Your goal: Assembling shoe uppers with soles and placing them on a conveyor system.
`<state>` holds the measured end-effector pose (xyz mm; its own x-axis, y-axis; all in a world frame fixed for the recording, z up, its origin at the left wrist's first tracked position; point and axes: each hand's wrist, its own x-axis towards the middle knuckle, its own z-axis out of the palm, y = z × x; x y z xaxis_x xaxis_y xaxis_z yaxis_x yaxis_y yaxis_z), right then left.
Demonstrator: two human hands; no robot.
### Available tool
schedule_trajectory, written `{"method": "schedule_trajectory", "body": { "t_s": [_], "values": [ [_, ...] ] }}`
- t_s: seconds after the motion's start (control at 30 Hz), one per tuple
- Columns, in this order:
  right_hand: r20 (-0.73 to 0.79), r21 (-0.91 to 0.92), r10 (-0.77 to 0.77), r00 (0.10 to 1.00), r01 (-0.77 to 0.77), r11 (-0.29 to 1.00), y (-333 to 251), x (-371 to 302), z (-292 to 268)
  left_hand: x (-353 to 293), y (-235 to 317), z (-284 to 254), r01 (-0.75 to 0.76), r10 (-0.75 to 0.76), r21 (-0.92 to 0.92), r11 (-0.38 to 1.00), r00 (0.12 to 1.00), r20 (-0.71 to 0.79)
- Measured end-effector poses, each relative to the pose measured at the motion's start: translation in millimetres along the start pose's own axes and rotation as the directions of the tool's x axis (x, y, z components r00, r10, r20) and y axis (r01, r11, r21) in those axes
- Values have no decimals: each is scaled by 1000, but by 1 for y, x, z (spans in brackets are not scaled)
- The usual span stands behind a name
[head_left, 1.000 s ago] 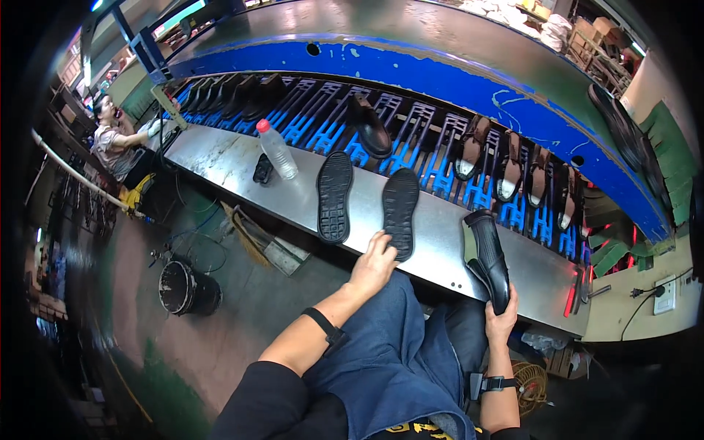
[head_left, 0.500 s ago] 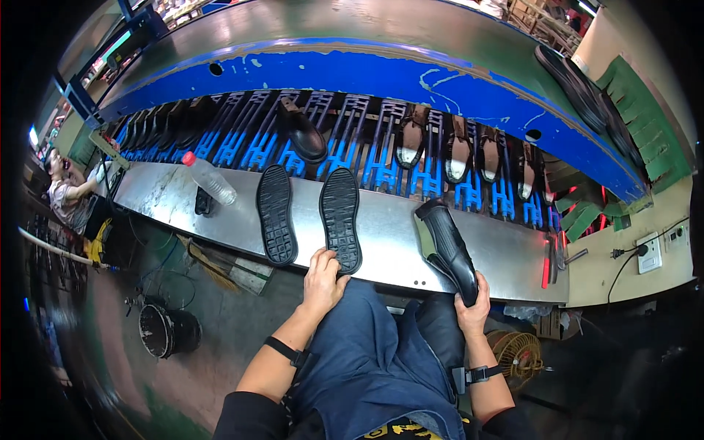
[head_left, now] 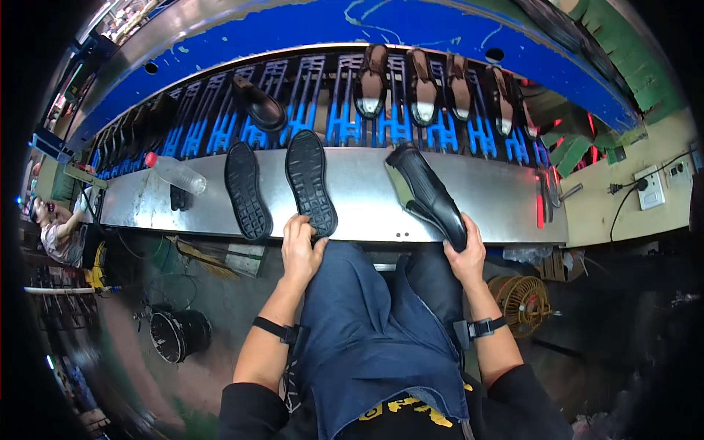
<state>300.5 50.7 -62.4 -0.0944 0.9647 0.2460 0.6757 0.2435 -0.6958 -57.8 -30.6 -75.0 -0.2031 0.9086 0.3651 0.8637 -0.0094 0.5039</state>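
Showing a black shoe (head_left: 433, 189) set slantwise over a metal ledge (head_left: 359, 183), with its near end at the ledge's front edge. The right hand (head_left: 466, 257) holds that end, thumb on one side and fingers on the other, closed around it. A pale green patch shows along the shoe's left flank. To its left, well apart, lies a black sole (head_left: 308, 172), tread upward. The left hand (head_left: 301, 253) touches the near end of this sole, its fingers bent and close together; whether they pinch it cannot be told. Just beside it lies a second sole (head_left: 246, 187), also tread upward. Farther left, a clear bottle (head_left: 176, 174) with a red cap lies tilted near a small dark object. At the ledge's right end are red-handled tools (head_left: 541, 198). Behind the ledge runs a rack (head_left: 341, 121) of blue prongs, bearing a lone shoe (head_left: 258, 106) and, to the right, a row of shoes (head_left: 423, 92) with pale undersides in view. A blue beam (head_left: 279, 33) spans the rear. On the floor at left stands a dark bucket (head_left: 180, 336); beyond it, at the far left, is a co-worker (head_left: 62, 238).
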Motion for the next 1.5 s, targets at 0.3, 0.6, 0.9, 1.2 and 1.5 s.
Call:
{"method": "schedule_trajectory", "body": {
  "t_s": [0.3, 0.6, 0.9, 1.2, 1.5],
  "values": [
    [704, 663, 308, 640, -748, 36, 74, 10, -42, -3, 2, 2, -21, 21, 12, 1000, 1000, 11],
    [701, 669, 356, 618, -742, -31, 83, 2, -39, -9, 2, -1, -4, 4, 16, 1000, 1000, 5],
    [763, 608, 307, 569, -793, -43, 114, 28, -50, 1, 6, -1, 5, -9, 68, 998, 998, 62],
    [799, 568, 238, 553, -823, 8, 115, 38, -47, 74, 75, -57, -198, 129, 181, 963, 933, 336],
    [764, 571, 222, 606, -795, 205, 119, 37, -48, 294, 378, -22, -834, 843, -279, 475, 523, -129]
  ]
}}
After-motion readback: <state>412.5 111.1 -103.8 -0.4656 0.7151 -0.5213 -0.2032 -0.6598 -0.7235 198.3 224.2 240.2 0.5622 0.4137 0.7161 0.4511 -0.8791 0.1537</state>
